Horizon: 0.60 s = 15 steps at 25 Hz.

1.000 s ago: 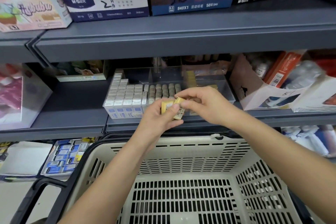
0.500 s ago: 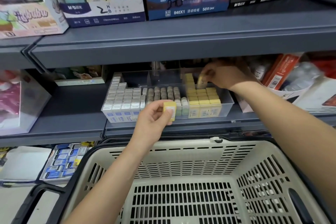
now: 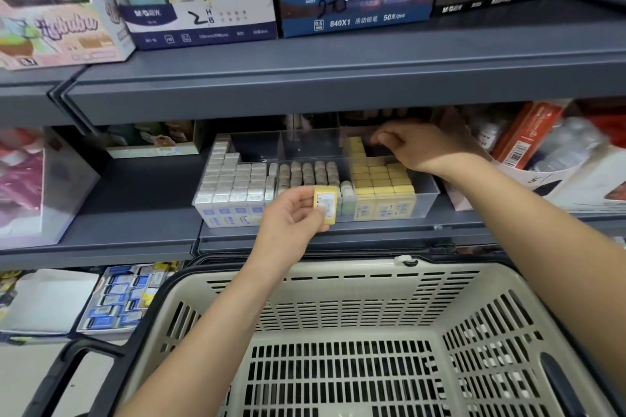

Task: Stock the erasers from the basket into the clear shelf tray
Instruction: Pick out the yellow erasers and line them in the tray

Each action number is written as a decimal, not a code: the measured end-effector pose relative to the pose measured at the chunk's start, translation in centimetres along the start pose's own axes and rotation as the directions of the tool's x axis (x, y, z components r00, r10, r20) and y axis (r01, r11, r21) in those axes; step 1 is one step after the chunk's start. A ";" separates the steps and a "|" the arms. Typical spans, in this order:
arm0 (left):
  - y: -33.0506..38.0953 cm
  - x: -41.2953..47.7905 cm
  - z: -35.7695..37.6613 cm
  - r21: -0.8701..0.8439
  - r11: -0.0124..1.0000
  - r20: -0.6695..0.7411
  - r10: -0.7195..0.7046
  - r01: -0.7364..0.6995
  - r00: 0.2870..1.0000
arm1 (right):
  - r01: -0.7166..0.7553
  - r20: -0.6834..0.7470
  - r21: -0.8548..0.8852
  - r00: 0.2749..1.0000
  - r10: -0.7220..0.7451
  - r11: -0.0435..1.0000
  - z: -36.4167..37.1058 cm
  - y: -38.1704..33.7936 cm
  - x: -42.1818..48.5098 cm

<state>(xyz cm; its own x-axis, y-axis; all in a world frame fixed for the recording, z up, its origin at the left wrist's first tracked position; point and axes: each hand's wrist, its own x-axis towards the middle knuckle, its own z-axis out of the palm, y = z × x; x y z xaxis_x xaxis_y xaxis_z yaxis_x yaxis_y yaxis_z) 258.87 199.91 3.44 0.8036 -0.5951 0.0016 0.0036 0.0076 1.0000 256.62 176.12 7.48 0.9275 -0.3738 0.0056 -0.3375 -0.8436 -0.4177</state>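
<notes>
My left hand [image 3: 291,213] pinches a yellow eraser [image 3: 326,205] with a barcode label, just in front of the clear shelf tray [image 3: 427,191]. The tray has three sections: white erasers [image 3: 233,179] on the left, grey ones [image 3: 308,174] in the middle and yellow ones [image 3: 381,181] on the right. My right hand [image 3: 415,149] reaches over the back of the yellow section with bent fingers. Its fingertips hide whether it holds anything. The beige slatted basket [image 3: 338,276] sits below the shelf, under both forearms, and no erasers show inside it.
A grey upper shelf [image 3: 338,78] with boxes of pencils overhangs the tray closely. An open white carton [image 3: 542,173] of packaged goods stands right of the tray, and a clear pink box [image 3: 37,186] stands at the far left. Blue-labelled packs [image 3: 118,298] lie on the shelf below.
My hands parted: the right one carried a yellow eraser to the back of the tray's yellow section and stays there, with no eraser showing in it now. The left hand still holds its eraser.
</notes>
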 end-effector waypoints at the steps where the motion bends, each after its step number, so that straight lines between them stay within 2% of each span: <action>1: 0.1 0.0 0.1 -0.001 1.000 -0.002 0.001 -0.001 1.000 | 0.015 -0.089 0.025 0.996 -0.012 1.000 -0.1 -0.7 -0.8; 2: 0.1 0.1 0.3 -0.003 1.000 -0.002 0.004 -0.004 1.000 | 0.037 -0.125 0.091 0.992 -0.026 0.995 -0.1 -1.5 -1.8; 3: 0.2 0.3 0.5 -0.009 1.000 0.004 0.006 -0.006 1.000 | 0.067 -0.104 0.190 0.993 -0.048 0.979 0.0 -2.2 -2.8; 5: 0.5 0.5 1.0 -0.020 1.000 0.033 0.010 -0.010 0.999 | 0.119 0.024 0.382 0.990 -0.139 0.916 0.3 -3.8 -5.1; 7: 0.6 0.5 1.4 -0.028 1.000 0.053 0.012 -0.010 0.999 | 0.153 0.095 0.463 0.971 -0.220 0.873 0.9 -4.6 -6.4; 10: 0.8 0.4 1.3 -0.002 1.000 0.011 0.005 -0.005 1.000 | 0.103 0.107 0.511 0.977 -0.183 0.854 0.9 -4.6 -6.3; 13: 0.9 0.7 0.0 0.134 0.989 -0.114 0.081 -0.066 0.990 | 0.041 0.080 0.588 0.991 -0.109 0.808 -0.2 -3.9 -5.4; 15: 1.2 0.7 -0.3 0.135 0.988 -0.019 0.080 -0.077 0.997 | 0.041 0.099 0.690 0.984 -0.151 0.723 -0.5 -3.9 -5.2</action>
<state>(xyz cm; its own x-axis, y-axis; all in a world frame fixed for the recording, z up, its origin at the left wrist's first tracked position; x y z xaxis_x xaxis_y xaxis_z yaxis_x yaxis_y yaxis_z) 259.66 199.74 4.68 0.8125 -0.5772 0.0818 -0.1390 -0.0554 0.9887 253.05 181.17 9.59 0.9791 -0.2024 -0.0218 -0.0949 -0.3593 -0.9284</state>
